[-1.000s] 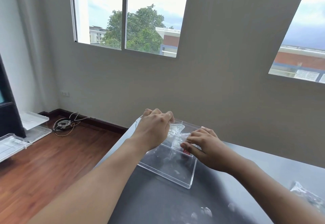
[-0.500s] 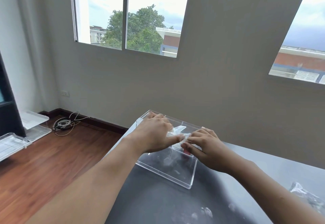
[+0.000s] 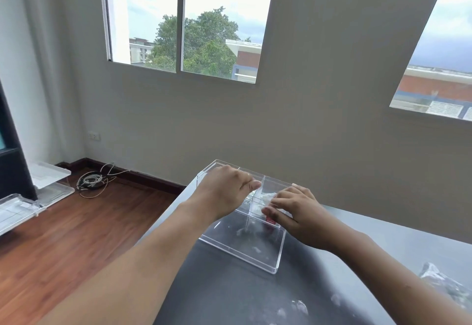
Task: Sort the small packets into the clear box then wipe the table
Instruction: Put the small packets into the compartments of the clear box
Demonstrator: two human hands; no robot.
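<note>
A clear box (image 3: 277, 255) with inner dividers stands on the grey table (image 3: 255, 299), near its far left corner. My right hand (image 3: 298, 212) is at the box's right side and pinches a small clear packet (image 3: 264, 197) between fingers and thumb, over a far compartment. A small red item (image 3: 270, 220) shows just below that thumb. My left hand (image 3: 227, 192) hovers over the far left compartment with its thumb pointing right. Its fingers curl down out of sight, so I cannot tell whether they hold anything.
More crumpled clear packets (image 3: 441, 283) lie at the table's right edge. White smudges (image 3: 298, 306) mark the table near me. The table's left edge drops to a wooden floor with clear trays (image 3: 15, 209) and coiled cables (image 3: 92, 180). A wall stands just behind the box.
My left hand has drawn back to the left, off the packet that both hands held. My right hand has stayed on the packet over the box.
</note>
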